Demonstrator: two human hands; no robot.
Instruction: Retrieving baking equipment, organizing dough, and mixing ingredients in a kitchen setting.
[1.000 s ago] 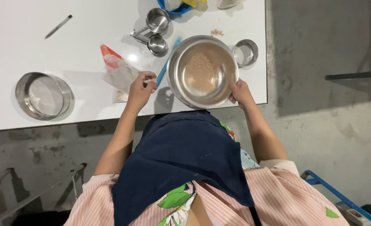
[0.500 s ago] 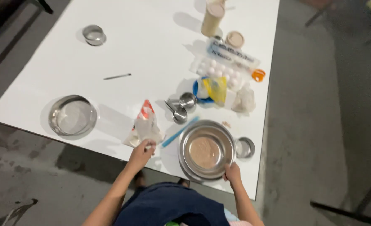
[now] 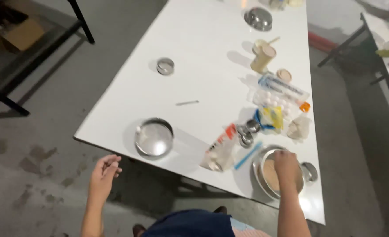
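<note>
Resting right hand [image 3: 287,166] over steel bowl [image 3: 264,175]; left hand [image 3: 104,172] off table [image 3: 203,74].

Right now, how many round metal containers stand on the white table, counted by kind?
Large mixing bowls: 2, one under the right hand at, one far off
Sieve: 1
Small round tins: 2
Measuring cups: 2
Total: 7

Makeshift baking workspace, bare concrete floor [image 3: 49,131], long white table [image 3: 212,61], metal bowls, egg carton [image 3: 275,100], flour bag [image 3: 221,151]
</note>
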